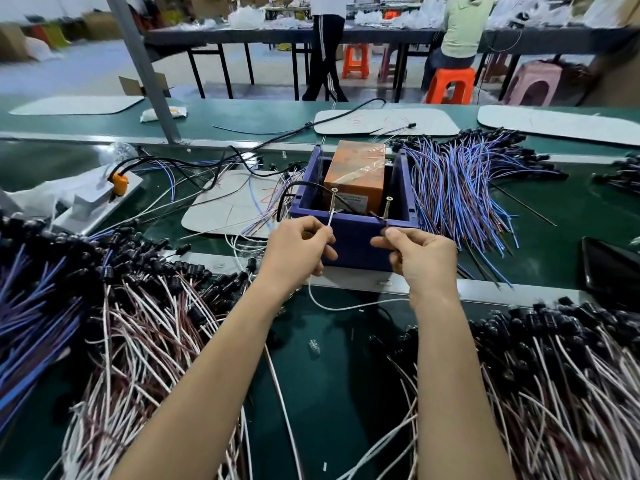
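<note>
Pinching near their tips: my left hand (299, 249) holds the limp, light white wire (330, 218), my right hand (420, 259) a dark lead (378, 219).

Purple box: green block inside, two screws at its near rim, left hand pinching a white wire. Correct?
No: the head view shows the block inside the purple box is orange, not green. The rest holds: two screws at its near rim, left hand pinching a white wire.
</note>
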{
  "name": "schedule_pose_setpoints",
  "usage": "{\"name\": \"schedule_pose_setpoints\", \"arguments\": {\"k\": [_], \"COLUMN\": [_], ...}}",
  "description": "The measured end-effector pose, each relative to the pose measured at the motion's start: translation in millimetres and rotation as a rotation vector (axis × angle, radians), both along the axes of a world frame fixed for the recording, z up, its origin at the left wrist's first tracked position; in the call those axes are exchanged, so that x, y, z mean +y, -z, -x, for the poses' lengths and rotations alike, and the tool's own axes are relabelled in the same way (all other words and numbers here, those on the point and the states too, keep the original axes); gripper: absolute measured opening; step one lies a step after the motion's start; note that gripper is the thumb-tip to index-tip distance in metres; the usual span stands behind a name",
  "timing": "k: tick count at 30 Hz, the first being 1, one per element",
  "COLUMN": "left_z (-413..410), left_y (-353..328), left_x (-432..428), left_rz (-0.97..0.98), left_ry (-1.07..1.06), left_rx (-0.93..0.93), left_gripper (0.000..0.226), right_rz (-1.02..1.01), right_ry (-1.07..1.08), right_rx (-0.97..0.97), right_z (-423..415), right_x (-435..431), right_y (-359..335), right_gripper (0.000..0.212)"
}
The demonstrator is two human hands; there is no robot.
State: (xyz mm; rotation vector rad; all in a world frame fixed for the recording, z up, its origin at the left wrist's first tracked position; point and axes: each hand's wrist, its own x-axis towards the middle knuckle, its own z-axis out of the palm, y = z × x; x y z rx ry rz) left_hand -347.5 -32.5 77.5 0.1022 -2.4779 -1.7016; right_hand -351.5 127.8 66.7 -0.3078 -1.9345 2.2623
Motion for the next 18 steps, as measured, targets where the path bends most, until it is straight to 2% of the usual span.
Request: {"name": "schedule_pose_setpoints", "arguments": {"k": [18], "left_z": [-0.7], "left_y": [0.2], "left_x": [-2.8], "left_rz": [0.017], "left_ry": [0.01], "left_rx": [-0.061], "left_gripper": [0.023], "right_rz": [-0.018], "right_ry": [-0.01], "right_rx": [-0.018], "right_z": [-4.0], "right_x": [0.4], "right_y": [-5.2], "right_gripper": [0.019]}}
